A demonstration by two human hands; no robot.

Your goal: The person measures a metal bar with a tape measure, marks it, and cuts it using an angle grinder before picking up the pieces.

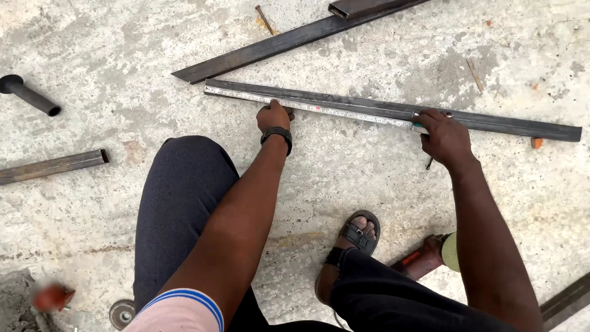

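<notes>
A long rectangular steel tube [491, 123] is laid flat on the concrete floor [369, 178]. A tape measure blade [319, 108] is stretched along the tube's near edge, from the tube's left end toward its middle.

The left hand [273, 117], a dark wristband [276, 134] worn on it, is pressed on the blade, fingers curled down against tube and tape. The right hand [444, 136] is closed around the tape measure case at the tube's middle; the case is mostly hidden.

Beyond the tube, a flat steel bar [264, 48] is laid at an angle. Left of the tube, a black handle [27, 93] and a short tube offcut [52, 166] are found.
</notes>
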